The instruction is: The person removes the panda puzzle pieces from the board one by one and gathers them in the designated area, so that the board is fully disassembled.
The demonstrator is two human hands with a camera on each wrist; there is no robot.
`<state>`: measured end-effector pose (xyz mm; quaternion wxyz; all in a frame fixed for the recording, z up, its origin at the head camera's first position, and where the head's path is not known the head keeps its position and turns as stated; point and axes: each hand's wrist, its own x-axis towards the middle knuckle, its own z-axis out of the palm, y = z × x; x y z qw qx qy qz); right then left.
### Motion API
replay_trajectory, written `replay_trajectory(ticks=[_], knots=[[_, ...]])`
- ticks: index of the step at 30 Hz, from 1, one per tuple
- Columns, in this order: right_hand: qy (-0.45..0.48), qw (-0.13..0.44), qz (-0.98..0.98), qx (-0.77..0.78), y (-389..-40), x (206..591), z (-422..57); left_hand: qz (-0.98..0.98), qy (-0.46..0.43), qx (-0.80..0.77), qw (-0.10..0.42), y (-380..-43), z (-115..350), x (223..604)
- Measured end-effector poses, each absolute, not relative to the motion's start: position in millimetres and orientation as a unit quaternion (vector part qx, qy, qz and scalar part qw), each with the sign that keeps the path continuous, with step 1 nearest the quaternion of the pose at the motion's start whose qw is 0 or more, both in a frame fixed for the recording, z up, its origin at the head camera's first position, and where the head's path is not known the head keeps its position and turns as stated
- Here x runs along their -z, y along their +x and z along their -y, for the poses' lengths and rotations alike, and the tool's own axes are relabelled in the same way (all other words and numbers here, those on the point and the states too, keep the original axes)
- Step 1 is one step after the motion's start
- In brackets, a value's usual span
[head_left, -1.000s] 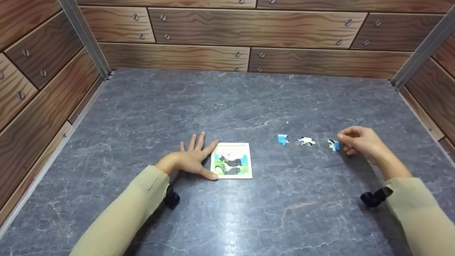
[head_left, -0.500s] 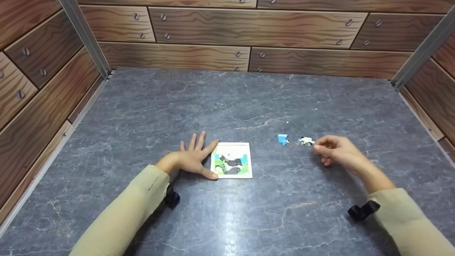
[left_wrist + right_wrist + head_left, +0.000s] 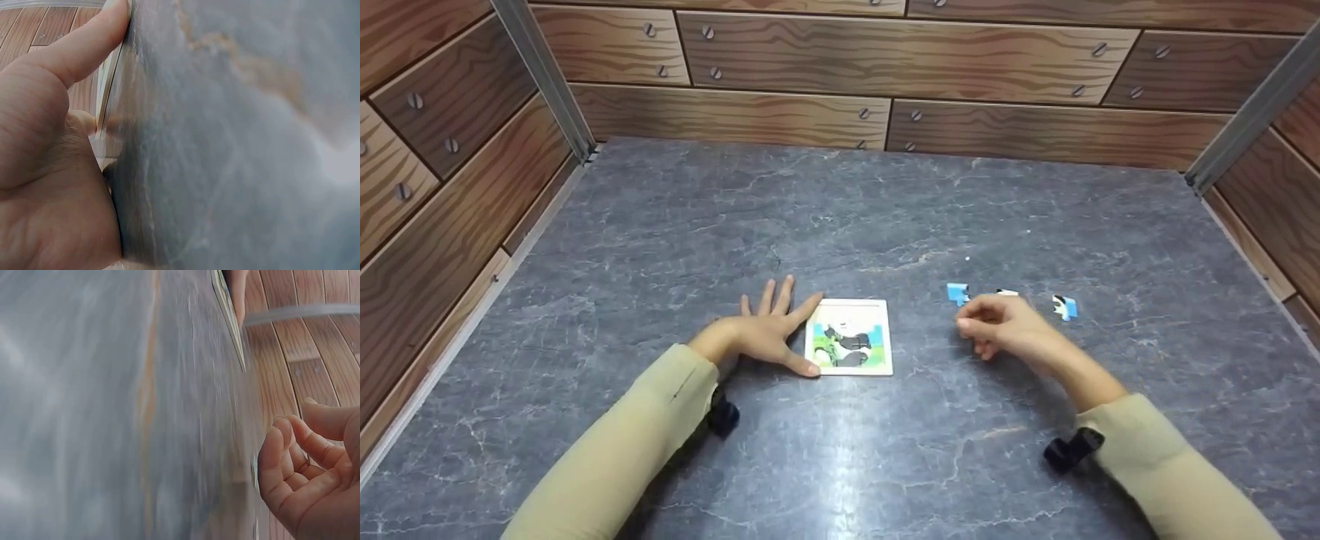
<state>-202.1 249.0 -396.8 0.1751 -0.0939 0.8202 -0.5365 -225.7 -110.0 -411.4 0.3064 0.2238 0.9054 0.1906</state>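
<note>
My left hand lies spread on the table, with its thumb and index finger against the left edge of a small white-framed jigsaw puzzle. A black-and-white animal on blue and green shows inside the frame. To the right, my right hand hovers by loose puzzle pieces, its fingers loosely curled. In the right wrist view, the right thumb stands apart from the fingers, and no piece shows between them. A blue piece lies beyond its fingertips. A white piece is mostly hidden behind the hand. A blue, white and black piece lies farther right.
Grey marbled tabletop surrounds the puzzle. Wood-patterned panels wall the back and sides, with metal posts at the corners. A tiny white speck lies behind the blue piece.
My right hand has moved left from beside the rightmost piece, which shows again in its place. The hand now covers most of the white piece. My left hand and the puzzle have stayed put.
</note>
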Motion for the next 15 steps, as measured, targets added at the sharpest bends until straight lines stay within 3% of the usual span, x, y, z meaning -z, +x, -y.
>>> replay_trajectory(ticks=[15], knots=[[-0.143, 0.219, -0.807, 0.529, -202, 400, -175, -0.908, 0.221, -0.186, 0.304, -226, 109, 411]])
